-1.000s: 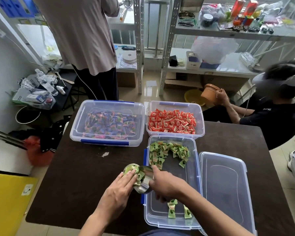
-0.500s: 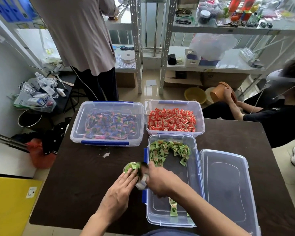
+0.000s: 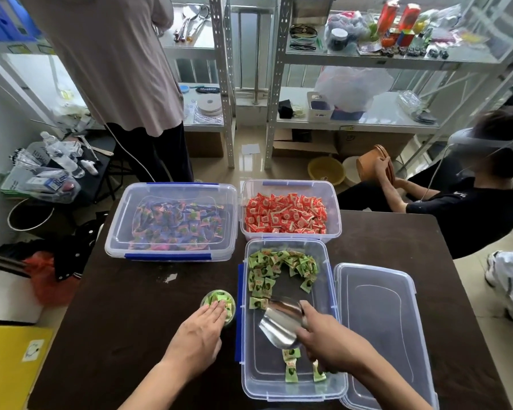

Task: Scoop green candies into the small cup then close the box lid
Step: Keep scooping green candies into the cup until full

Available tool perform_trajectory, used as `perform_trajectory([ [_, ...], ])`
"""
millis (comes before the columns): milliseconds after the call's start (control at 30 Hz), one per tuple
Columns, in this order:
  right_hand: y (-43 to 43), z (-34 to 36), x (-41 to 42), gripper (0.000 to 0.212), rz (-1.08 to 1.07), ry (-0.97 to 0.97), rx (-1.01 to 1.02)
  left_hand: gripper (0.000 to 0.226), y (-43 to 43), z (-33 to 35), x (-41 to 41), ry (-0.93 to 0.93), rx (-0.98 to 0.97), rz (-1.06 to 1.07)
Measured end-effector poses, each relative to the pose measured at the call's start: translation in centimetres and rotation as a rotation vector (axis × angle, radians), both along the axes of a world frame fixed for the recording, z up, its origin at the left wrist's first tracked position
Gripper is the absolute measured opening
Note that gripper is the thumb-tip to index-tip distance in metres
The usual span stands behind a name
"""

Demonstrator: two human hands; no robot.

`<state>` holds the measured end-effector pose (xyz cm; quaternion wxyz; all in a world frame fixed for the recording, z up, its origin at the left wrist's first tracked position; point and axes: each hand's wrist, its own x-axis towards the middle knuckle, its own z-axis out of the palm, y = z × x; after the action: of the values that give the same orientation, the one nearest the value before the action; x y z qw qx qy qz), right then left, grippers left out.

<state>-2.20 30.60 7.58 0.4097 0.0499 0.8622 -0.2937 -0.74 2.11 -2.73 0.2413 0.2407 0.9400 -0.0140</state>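
- The left hand (image 3: 200, 335) is open and flat. Its fingertips rest on top of the small cup (image 3: 218, 306).
- The small cup stands on the dark table (image 3: 116, 321), just to the left of the clear box (image 3: 290, 389). It is full of green candies.
- The right hand (image 3: 328, 341) is closed around the handle of a shiny metal scoop (image 3: 282, 325). It holds the scoop inside the clear box, with the open mouth tipped toward the far-left side.
- More green candies (image 3: 279, 270) lie in a heap at the far end of the box. A few lie at the near end, by the right hand.
- The box lid (image 3: 379, 329) is off. It lies flat on the table, touching the right side of the box.
- A box of red candies (image 3: 288, 214) sits just behind the green one. A closed box of mixed candies (image 3: 172, 221) sits to the left of it.
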Motion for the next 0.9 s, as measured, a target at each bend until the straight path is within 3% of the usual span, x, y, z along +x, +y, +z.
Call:
perform_trajectory([
  [67,0.7,-1.2,0.5,0.047,-0.071,-0.009,-0.048,0.065,0.4,0.3,-0.8,0.087,0.011,0.005],
  [233,1.2,-3.8,1.8,0.032,-0.235,0.098,-0.162,0.062,1.8,1.1,-2.6,-0.010,0.023,0.072],
  [333,1.3,-5.8,2.6,0.014,-0.501,-0.036,-0.340,0.059,1.4,1.4,-2.9,0.000,0.075,0.119],
  [433,0.7,-7.4,3.6,0.030,-0.780,-0.231,-0.442,0.056,1.0,1.3,-2.2,0.027,0.244,0.226],
  [567,-0.3,-8.6,4.1,0.030,-1.036,-0.413,-0.577,0.061,1.2,0.3,0.1,0.037,0.508,0.517],
  [667,-0.9,-9.4,3.9,0.026,-1.300,-0.518,-0.734,0.065,1.8,0.0,1.8,0.159,0.652,0.707],
  [767,-1.4,-10.7,3.2,0.023,-1.517,-0.564,-0.843,0.073,2.2,0.2,2.4,0.235,0.672,0.772],
  [900,-1.4,-12.9,2.3,0.029,-1.630,-0.530,-0.818,0.091,2.1,-0.7,2.8,0.126,0.645,0.799],
])
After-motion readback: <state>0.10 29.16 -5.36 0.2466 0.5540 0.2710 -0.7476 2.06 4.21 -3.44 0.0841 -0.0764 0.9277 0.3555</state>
